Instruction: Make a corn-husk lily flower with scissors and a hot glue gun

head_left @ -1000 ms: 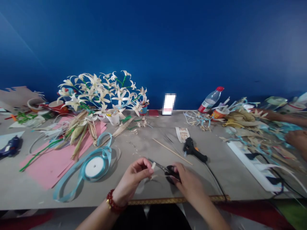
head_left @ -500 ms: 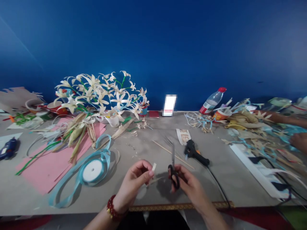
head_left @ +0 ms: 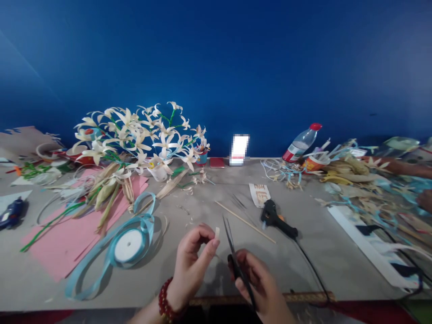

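Between thumb and forefinger, my left hand pinches a small pale strip, whose tip stands up past the fingertips. My right hand is closed around the black handles of a pair of scissors. The blades point up and away, slightly parted, just right of the strip and apart from it. Beyond both hands lie a thin wooden stick and tweezers on the grey table.
A blue ribbon roll lies left on pink paper near white husk flowers. Right are a black glue gun, a power strip, a tilted bottle and dried husks. Another person's hand shows at far right.
The scissors have swung left and lower, their blades now tilting toward the strip. My right hand has turned and dropped slightly. My left hand still pinches the strip, now more upright.
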